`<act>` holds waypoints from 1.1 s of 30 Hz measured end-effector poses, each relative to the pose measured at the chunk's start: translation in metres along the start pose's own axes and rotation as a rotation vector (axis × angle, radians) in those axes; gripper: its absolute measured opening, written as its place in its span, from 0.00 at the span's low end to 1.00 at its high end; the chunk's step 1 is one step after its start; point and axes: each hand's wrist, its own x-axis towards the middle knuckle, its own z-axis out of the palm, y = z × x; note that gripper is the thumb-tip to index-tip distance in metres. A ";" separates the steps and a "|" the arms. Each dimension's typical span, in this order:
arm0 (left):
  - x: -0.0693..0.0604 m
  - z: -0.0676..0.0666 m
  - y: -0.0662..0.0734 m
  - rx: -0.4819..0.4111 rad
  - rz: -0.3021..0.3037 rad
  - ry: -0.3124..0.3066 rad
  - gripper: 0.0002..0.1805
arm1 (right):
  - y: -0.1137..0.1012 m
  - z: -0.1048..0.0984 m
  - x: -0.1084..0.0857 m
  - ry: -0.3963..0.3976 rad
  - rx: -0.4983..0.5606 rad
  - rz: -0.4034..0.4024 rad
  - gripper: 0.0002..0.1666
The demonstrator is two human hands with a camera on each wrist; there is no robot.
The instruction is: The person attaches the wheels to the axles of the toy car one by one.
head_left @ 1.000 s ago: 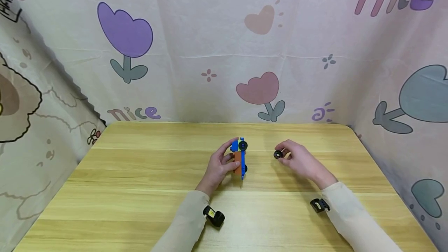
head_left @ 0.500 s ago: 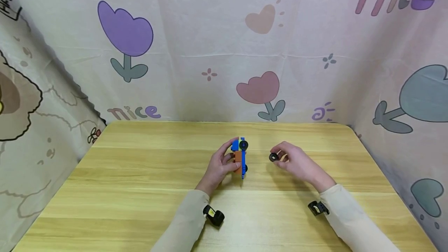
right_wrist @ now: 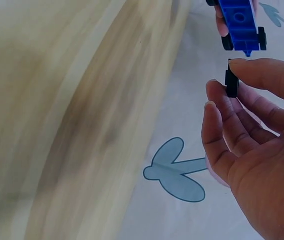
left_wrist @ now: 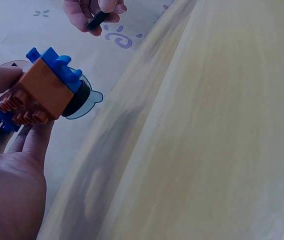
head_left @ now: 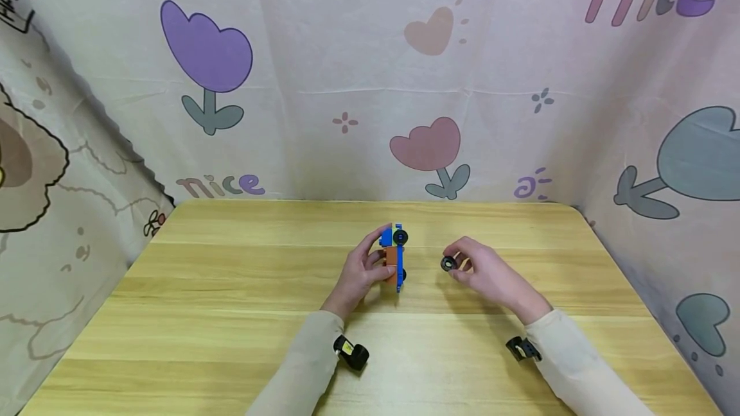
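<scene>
My left hand [head_left: 360,276] holds a toy truck [head_left: 392,257] built of blocks, tipped on its side above the table. In the left wrist view its orange block [left_wrist: 48,89] shows, with blue parts and a black wheel [left_wrist: 78,99] attached. The blue chassis [right_wrist: 237,25] faces the right wrist camera, with black wheels at its visible corners; its far end is cut off by the frame. Between thumb and fingers, my right hand [head_left: 491,275] pinches a loose black wheel [head_left: 444,265]. A gap separates this wheel from the truck.
Both hands are over a light wooden table [head_left: 220,332]. Behind it and at its sides hangs a pale cloth [head_left: 324,37] printed with flowers. Black wrist cameras are worn at the left sleeve [head_left: 300,358] and the right sleeve [head_left: 578,358].
My right hand has moved a little left and toward me, bringing the loose wheel closer to the truck. The left hand and truck have stayed nearly still.
</scene>
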 end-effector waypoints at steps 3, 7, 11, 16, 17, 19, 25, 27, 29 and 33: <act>0.000 0.000 -0.001 0.002 -0.002 0.003 0.41 | -0.002 0.002 -0.002 -0.003 -0.005 -0.005 0.17; -0.001 0.001 -0.003 0.001 -0.009 0.006 0.41 | -0.005 0.005 -0.004 0.002 -0.008 -0.023 0.17; -0.001 0.002 -0.003 0.003 -0.013 0.014 0.42 | -0.008 0.007 -0.006 0.004 -0.008 -0.040 0.17; 0.000 0.002 -0.002 -0.010 -0.008 0.016 0.42 | -0.011 0.010 -0.007 0.002 -0.005 -0.069 0.17; 0.000 0.002 -0.002 -0.014 -0.007 0.015 0.43 | -0.012 0.010 -0.007 0.001 -0.006 -0.075 0.16; 0.000 0.001 -0.003 -0.016 -0.005 0.012 0.43 | -0.013 0.011 -0.007 0.001 -0.007 -0.081 0.16; 0.000 0.002 -0.003 -0.012 -0.002 0.009 0.44 | -0.017 0.014 -0.008 0.001 -0.004 -0.089 0.16; 0.000 0.002 -0.003 -0.011 -0.004 0.007 0.44 | -0.019 0.015 -0.008 0.003 0.002 -0.089 0.16; 0.001 0.001 -0.003 -0.012 -0.006 0.003 0.45 | -0.020 0.016 -0.007 0.002 0.009 -0.092 0.17; 0.001 0.002 -0.002 -0.019 -0.008 -0.004 0.46 | -0.022 0.019 -0.006 0.000 0.017 -0.112 0.17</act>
